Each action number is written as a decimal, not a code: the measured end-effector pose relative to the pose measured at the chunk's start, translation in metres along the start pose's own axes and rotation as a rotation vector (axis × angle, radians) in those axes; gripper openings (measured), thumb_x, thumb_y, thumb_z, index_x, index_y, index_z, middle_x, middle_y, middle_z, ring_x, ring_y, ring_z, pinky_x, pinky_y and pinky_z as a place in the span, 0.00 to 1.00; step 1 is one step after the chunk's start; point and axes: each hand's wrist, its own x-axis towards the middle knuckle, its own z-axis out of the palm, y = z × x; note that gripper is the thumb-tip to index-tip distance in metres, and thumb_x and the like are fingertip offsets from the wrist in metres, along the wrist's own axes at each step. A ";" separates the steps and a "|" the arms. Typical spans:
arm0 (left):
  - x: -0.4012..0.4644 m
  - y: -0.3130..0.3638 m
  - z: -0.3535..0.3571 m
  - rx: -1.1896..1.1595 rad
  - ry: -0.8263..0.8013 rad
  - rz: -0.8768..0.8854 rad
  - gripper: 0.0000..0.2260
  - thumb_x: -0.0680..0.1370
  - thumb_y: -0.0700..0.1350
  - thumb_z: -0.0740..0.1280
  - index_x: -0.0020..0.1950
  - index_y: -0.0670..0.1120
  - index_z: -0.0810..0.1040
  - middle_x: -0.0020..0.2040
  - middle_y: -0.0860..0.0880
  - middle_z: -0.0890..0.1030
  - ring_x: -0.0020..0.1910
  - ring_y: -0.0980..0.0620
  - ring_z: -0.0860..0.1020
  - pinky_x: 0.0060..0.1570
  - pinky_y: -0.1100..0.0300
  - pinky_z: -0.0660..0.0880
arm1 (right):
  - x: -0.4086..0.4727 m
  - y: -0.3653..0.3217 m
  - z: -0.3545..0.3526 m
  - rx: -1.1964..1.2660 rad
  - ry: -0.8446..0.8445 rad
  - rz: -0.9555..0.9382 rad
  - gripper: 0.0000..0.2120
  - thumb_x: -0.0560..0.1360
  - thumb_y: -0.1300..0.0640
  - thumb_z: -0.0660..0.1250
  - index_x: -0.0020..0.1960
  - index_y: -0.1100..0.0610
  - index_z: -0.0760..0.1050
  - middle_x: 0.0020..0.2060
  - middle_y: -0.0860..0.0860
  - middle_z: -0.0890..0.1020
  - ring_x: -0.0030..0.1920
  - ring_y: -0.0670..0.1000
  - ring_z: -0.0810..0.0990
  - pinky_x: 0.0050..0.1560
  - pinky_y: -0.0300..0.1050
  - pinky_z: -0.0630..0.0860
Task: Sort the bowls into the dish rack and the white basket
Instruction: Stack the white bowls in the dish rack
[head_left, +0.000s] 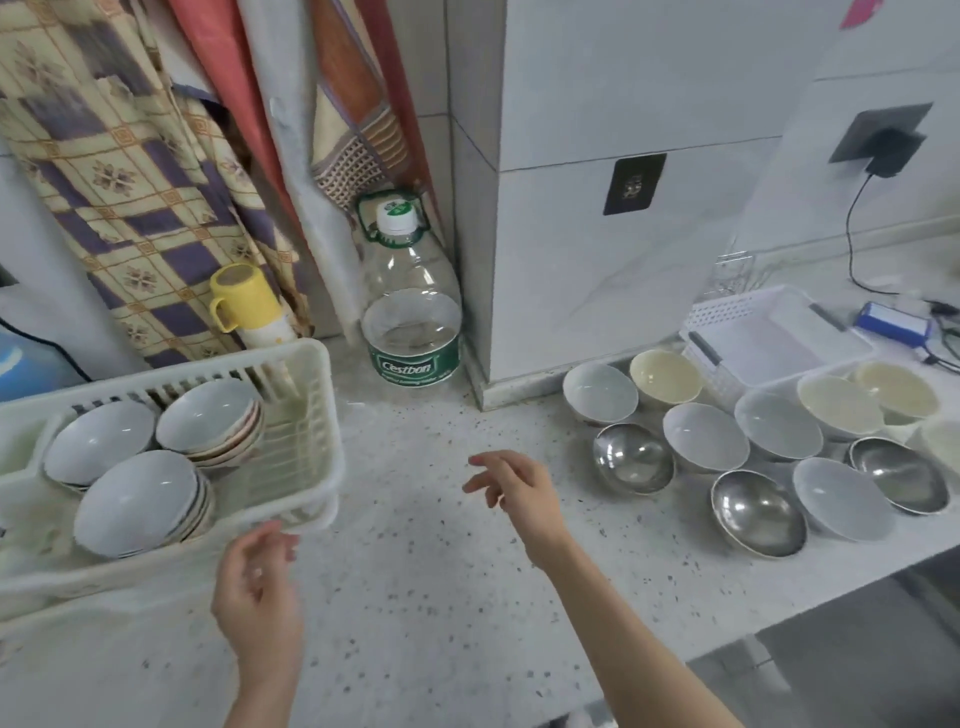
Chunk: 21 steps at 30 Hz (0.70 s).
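White bowls (140, 501) sit stacked in the dish rack (306, 415) by my empty, loose-fingered left hand (257, 582); my right hand (519, 491) hovers slack, more bowls (706, 434) before the white basket (769, 332)

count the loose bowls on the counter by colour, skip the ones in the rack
white bowls: 4
cream bowls: 3
steel bowls: 3
total: 10, plus one pale bowl cut off at the right edge, colour unclear
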 end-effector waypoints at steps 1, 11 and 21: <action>-0.024 -0.004 0.023 0.012 -0.046 -0.037 0.17 0.79 0.38 0.64 0.43 0.61 0.80 0.37 0.58 0.83 0.37 0.66 0.78 0.38 0.75 0.73 | -0.002 0.001 -0.025 0.007 0.025 0.010 0.10 0.79 0.56 0.62 0.46 0.54 0.82 0.35 0.52 0.86 0.29 0.43 0.73 0.30 0.30 0.69; -0.163 -0.008 0.174 0.074 -0.439 -0.301 0.07 0.80 0.40 0.64 0.47 0.49 0.81 0.38 0.53 0.83 0.34 0.59 0.79 0.40 0.62 0.74 | -0.015 0.000 -0.189 0.054 0.290 0.079 0.11 0.78 0.60 0.63 0.45 0.57 0.84 0.33 0.54 0.85 0.27 0.44 0.71 0.28 0.30 0.69; -0.120 -0.003 0.269 0.276 -0.609 -0.342 0.06 0.81 0.46 0.64 0.54 0.47 0.78 0.49 0.52 0.82 0.44 0.53 0.78 0.40 0.62 0.72 | 0.008 0.019 -0.227 0.437 0.489 0.527 0.04 0.77 0.63 0.62 0.43 0.62 0.73 0.46 0.56 0.84 0.26 0.46 0.64 0.19 0.35 0.61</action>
